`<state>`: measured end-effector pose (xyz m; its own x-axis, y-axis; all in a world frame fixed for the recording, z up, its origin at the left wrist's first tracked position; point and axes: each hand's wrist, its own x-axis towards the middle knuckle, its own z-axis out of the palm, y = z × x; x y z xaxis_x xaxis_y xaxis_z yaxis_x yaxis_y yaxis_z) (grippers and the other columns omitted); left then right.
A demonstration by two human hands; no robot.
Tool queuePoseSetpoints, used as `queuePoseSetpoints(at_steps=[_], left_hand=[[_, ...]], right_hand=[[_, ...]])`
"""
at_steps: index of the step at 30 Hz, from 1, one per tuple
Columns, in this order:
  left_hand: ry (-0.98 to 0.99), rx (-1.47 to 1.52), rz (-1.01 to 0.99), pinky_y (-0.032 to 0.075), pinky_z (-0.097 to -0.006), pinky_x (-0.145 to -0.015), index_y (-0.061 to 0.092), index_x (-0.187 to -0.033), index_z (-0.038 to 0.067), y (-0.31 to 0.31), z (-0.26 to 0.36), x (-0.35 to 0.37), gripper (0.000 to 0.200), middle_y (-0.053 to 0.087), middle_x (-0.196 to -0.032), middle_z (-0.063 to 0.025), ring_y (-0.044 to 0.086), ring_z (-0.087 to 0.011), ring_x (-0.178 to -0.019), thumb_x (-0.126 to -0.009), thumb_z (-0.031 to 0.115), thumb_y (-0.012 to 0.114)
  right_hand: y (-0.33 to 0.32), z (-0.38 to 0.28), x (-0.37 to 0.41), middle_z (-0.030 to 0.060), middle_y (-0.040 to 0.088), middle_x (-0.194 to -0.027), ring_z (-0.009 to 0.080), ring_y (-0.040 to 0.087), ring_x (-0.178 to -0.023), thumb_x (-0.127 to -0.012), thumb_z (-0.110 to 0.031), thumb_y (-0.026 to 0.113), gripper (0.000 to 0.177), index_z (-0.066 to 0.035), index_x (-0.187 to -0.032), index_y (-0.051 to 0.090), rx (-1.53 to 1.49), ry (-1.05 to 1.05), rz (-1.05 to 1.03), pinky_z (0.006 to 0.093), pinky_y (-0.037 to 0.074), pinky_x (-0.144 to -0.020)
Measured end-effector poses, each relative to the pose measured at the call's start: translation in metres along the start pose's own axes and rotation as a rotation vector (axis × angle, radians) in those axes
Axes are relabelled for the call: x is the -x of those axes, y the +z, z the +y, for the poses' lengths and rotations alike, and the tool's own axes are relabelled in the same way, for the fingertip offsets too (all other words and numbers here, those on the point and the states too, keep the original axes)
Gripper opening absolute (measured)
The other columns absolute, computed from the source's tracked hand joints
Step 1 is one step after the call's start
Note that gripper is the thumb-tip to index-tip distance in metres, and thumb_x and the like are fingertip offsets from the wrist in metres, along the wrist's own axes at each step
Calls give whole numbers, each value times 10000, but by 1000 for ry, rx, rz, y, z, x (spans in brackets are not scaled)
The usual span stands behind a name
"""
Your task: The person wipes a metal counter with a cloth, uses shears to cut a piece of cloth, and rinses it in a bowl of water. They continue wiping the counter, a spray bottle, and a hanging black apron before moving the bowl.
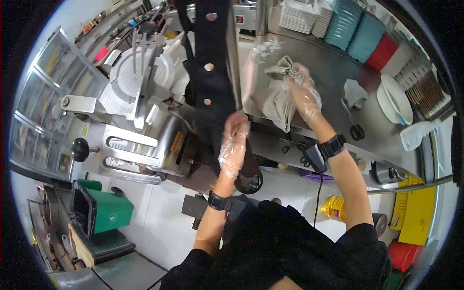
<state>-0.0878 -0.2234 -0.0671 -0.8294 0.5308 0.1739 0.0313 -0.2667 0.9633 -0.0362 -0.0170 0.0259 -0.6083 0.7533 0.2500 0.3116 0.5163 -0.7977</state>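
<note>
A: What is the work surface?

B: A brushed-steel counter (328,63), the landmark here, with a wet-looking white smear (268,47) near its far left part. The kitchen's pale tiled floor (154,203) shows below the counter.

A: What else is around?

B: Stacked white plates (297,17), ribbed teal containers (343,24) and a red stack (382,52) line the counter's far side. Towards its right end lie a crumpled white wad (355,93), a black-handled tool (356,131) and a white oval bowl (394,99). A silver slicing machine with a round disc (130,79) stands left of the counter, and a green plastic bin (113,210) farther left and lower. A clear bottle of yellow liquid (333,209) is on the floor below it.

A: Does anything stand in the way?

B: A broad black strip with round pale spots (211,38) hides what lies just left of the counter.

A: And the hands?

B: The right hand (304,94), in a clear plastic glove, reaches over the counter, fingers clamped on a crumpled beige-grey cloth (278,104). That cloth lies bunched at the counter's left part, its lower end by the front edge. The left hand (233,140), gloved likewise, is raised by the counter's near left corner, fingers curled inward; whether they grip anything, B cannot tell.
</note>
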Motion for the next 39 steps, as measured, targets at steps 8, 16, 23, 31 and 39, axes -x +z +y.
queuePoseSetpoints(at_steps=[8, 16, 23, 31, 39], left_hand=[[222, -555, 15, 499, -374, -952, 530, -1326, 2, 71, 16, 7, 462, 647, -1207, -175, 632, -280, -1095, -941, 225, 654], [134, -1688, -392, 194, -627, -1167, 336, -1534, 383, 156, 30, -54, 771, 216, -1641, -146, 203, -475, -1474, -855, 639, 596], [26, -1776, -481, 404, -581, -1053, 371, -1515, 361, 182, 5, -91, 581, 378, -1563, -67, 426, -348, -1373, -968, 525, 479], [342, -1668, -480, 462, -496, -985, 527, -1408, 339, 251, -9, -31, 515, 521, -1411, -34, 497, -318, -1283, -896, 348, 586], [45, -1911, -324, 394, -584, -1028, 550, -1362, 11, 165, -29, -149, 523, 561, -1392, -212, 539, -442, -1248, -911, 277, 559]], right_hand=[[-54, 95, 2, 190, 586, -1363, 337, 566, -1252, -936, -391, 592, 599, -57, -1422, 487, 124, -3, -189, 389, 431, -1036], [-156, 173, 21, 141, 608, -1336, 318, 601, -1182, -961, -276, 551, 425, -86, -1341, 563, 434, -521, 44, 423, 483, -991], [-183, 216, 29, 164, 624, -1289, 370, 598, -1145, -949, -221, 581, 346, -98, -1269, 631, 486, -554, 98, 443, 499, -954], [-183, 206, 31, 140, 576, -1352, 348, 553, -1216, -930, -211, 615, 362, -86, -1269, 629, 479, -591, 7, 440, 467, -1001], [-185, 208, 36, 154, 552, -1394, 363, 525, -1254, -939, -247, 601, 403, -52, -1292, 613, 486, -573, -6, 433, 449, -1042]])
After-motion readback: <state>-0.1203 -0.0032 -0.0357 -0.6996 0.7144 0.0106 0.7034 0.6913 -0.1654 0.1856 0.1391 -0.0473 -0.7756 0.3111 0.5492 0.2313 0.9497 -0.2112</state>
